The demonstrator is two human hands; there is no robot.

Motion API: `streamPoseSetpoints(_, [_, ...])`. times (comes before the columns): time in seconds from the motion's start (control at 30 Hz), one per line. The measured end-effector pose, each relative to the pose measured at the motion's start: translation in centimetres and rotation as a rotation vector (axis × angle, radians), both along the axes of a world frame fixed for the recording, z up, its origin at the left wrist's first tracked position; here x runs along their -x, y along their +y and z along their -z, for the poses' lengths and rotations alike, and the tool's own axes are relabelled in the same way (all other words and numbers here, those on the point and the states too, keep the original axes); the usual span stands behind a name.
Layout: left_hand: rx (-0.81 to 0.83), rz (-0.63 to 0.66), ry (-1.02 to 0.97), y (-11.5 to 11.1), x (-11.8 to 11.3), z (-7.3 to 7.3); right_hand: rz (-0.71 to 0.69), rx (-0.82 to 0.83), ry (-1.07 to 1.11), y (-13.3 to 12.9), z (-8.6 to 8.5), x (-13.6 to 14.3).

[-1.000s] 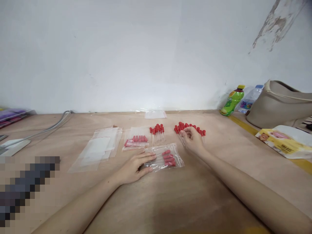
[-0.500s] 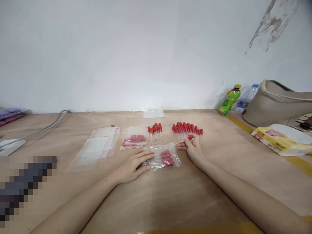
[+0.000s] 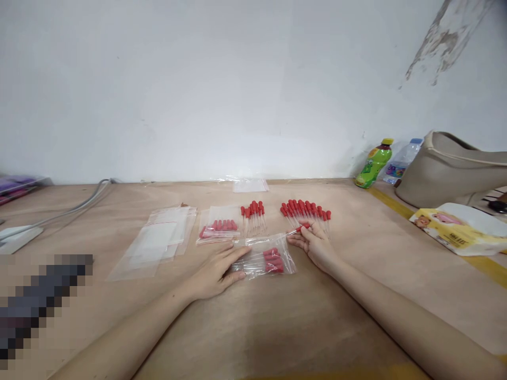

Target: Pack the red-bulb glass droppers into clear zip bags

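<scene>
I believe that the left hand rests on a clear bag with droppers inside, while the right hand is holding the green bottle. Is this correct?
Not quite. The head view shows the right hand holding a dropper, not the green bottle, which is apart from it, farther to the right. The left hand does rest on a clear bag with droppers inside.

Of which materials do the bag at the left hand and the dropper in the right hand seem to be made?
Bag: probably thin, glossy plastic film; transparent, with bright creases.
Dropper: its opaque, rounded red bulb suggests satin rubber or silicone; its see-through stem could be glass or plastic.
</scene>
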State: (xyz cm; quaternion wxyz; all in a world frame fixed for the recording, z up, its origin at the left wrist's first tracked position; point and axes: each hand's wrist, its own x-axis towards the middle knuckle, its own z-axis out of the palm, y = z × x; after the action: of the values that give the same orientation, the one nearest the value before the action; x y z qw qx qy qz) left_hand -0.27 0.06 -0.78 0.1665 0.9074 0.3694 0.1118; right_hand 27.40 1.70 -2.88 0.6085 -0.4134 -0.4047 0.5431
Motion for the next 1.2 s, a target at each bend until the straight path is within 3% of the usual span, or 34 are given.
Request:
streamPoseSetpoints(0.27, [0.001, -0.008, -0.003, -0.2, -0.1, -0.2, -0.331, -0.002, -0.419, -0.1, -0.5, -1.3])
streamPoseSetpoints(0.5, [-0.008, -0.007, 0.011, -0.1, -0.1, 0.0, -0.467, 0.068, -0.514, 0.6, -1.0, -1.6])
streamPoseSetpoints(0.7, [-0.016, -0.006, 0.026, -0.1, -0.1, -0.1, -0.453, 0.075, -0.438, 1.0, -0.6, -1.8])
streamPoseSetpoints(0.97, [-0.030, 0.012, -0.009, -0.1, -0.1, -0.2, -0.373, 0.046, -0.515, 0.5, -0.8, -0.3])
streamPoseSetpoints(1.2, [-0.012, -0.002, 0.009, -0.1, 0.0, 0.0, -0.167, 0.051, -0.436, 0.8, -0.3, 1.0])
